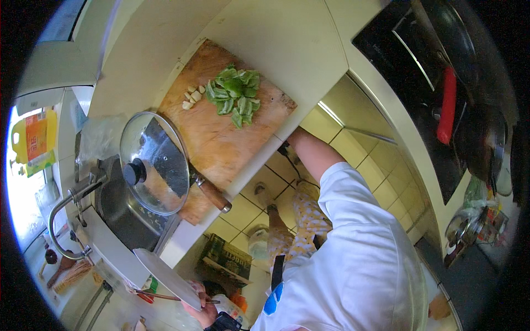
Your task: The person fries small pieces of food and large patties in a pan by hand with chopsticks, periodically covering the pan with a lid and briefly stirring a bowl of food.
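At the lower left my left hand [201,311] grips a white plate [165,276], tilted nearly edge-on; a thin brown stick [159,295] runs close by the fingers. My right forearm [312,153] reaches down past the counter's edge, and the right hand is hidden there. On the wooden cutting board [215,153] lie cut green pepper pieces [234,89] and several peeled garlic cloves [193,96]. A glass pan lid [155,163] with a black knob rests at the board's left side, over the blade of a cleaver whose wooden handle [213,194] sticks out towards me.
Left of the board is a sink [124,207] with a curved metal faucet [54,219]. A black cooktop [397,45] at the right holds a dark pan with a red handle [447,105]. A printed box [227,256] and a clear container [258,240] stand below the counter.
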`<state>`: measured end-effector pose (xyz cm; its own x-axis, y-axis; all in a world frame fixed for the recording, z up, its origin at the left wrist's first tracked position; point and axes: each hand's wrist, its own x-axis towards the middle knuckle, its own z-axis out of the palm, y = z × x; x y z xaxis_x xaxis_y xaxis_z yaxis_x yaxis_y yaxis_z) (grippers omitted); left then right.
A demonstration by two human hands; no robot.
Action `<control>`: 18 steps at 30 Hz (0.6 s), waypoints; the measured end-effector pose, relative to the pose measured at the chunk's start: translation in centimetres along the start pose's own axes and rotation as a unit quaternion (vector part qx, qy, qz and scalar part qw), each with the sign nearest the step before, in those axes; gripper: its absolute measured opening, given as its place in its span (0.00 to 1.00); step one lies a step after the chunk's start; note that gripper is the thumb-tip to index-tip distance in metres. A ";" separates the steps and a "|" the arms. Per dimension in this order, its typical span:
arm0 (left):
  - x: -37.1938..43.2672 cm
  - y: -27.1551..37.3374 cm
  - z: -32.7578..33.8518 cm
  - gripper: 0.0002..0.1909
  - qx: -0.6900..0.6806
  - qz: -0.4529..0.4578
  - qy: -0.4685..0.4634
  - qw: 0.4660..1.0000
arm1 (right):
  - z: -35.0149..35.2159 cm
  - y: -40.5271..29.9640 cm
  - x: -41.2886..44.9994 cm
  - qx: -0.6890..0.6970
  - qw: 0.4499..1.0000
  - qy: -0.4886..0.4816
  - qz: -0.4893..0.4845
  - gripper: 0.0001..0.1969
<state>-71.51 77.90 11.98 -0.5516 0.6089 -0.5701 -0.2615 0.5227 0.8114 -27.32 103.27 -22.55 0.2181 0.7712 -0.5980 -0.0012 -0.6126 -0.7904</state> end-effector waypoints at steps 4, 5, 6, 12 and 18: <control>-2.9 0.3 4.7 0.11 0.082 0.065 -0.006 0.994 | 0.8 0.4 1.5 -0.009 1.000 -0.007 -0.003 0.10; -2.5 0.4 4.2 0.11 0.080 0.068 -0.003 0.994 | 0.8 0.5 1.7 -0.010 1.000 -0.007 -0.004 0.10; -2.0 0.7 3.6 0.11 0.045 0.034 -0.002 0.998 | 0.4 0.6 1.9 -0.009 1.000 -0.005 -0.002 0.10; -3.1 0.8 7.1 0.09 0.009 0.029 0.079 0.996 | 0.1 0.5 1.9 -0.011 1.000 -0.016 -0.009 0.08; -1.5 0.8 3.0 0.14 0.018 0.008 0.059 0.998 | -0.4 4.3 -4.3 0.015 0.999 -0.033 0.028 0.07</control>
<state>-68.50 79.21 13.09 -0.6451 0.5441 -0.5365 -0.2245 0.5362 0.8137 -27.92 97.21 -23.33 0.1512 0.7462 -0.6483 -0.0418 -0.6504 -0.7584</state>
